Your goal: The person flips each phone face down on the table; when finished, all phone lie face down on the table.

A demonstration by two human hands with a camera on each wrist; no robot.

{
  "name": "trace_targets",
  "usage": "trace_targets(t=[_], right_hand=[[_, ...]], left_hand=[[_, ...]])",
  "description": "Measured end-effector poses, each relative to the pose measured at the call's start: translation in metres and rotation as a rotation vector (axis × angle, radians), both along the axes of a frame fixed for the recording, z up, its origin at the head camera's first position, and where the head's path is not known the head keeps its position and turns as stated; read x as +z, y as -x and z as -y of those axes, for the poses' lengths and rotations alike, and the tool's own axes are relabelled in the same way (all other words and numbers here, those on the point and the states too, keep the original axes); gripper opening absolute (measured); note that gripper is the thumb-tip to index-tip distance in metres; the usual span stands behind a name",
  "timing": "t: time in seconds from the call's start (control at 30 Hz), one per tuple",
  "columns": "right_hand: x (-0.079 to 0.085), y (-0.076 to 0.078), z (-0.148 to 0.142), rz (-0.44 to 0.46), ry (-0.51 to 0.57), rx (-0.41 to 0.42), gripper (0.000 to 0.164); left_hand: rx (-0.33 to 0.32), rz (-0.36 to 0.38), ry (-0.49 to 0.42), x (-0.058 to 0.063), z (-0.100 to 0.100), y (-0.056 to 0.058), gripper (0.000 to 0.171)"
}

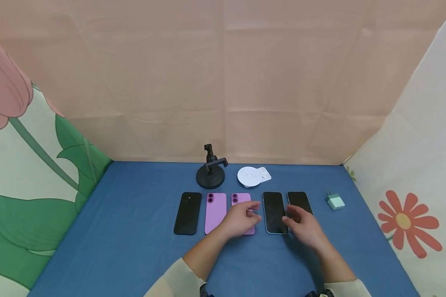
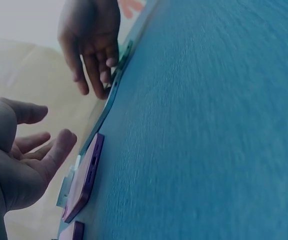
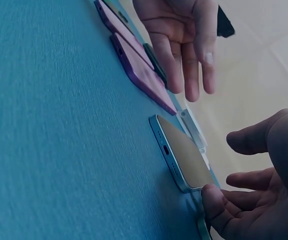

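Five-phone row aside, the nearest to my left hand is a purple phone, lying back up and partly hidden beneath the hand. That hand hovers with loosely bent fingers and holds nothing. My right hand hangs over the lower part of the rightmost dark-screened phone, its fingers relaxed and nothing gripped. Between the hands lies a phone with a pale blue edge, screen up; a fingertip of the right hand appears right at its corner in the right wrist view.
Further left lie another purple phone and a black phone. Behind the row stand a black round-based phone stand and a white disc with a tab. A white plug charger lies at the right on the blue tabletop.
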State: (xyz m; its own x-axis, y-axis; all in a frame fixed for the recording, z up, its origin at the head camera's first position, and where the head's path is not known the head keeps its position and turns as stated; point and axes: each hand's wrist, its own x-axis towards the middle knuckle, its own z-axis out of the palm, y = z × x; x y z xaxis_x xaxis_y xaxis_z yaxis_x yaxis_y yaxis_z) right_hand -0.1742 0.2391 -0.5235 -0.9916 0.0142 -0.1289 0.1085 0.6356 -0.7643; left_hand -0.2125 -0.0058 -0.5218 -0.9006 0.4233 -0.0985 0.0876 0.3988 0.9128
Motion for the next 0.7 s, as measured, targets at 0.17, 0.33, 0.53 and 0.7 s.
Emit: trace_targets(t=[0.17,0.33,0.53,0.7], right_hand=[[0.002,0.0,-0.001,0.015,-0.02,0.012,0.057],[0.004,0.0,0.0,0.026,-0.026,0.021,0.057],[0.004,0.0,0.001,0.028,-0.011,0.022,0.058],[0.003,0.001,0.001,0.039,0.011,0.024,0.059]], left_hand=[[-0.02,0.017,-0.012,0.0,-0.008,-0.001,0.053],[-0.038,0.004,0.018,-0.002,-0.016,-0.001,0.057],[-0.051,-0.001,0.03,-0.006,-0.023,0.001,0.058],[-0.047,0.01,0.033,-0.01,-0.024,0.002,0.056]])
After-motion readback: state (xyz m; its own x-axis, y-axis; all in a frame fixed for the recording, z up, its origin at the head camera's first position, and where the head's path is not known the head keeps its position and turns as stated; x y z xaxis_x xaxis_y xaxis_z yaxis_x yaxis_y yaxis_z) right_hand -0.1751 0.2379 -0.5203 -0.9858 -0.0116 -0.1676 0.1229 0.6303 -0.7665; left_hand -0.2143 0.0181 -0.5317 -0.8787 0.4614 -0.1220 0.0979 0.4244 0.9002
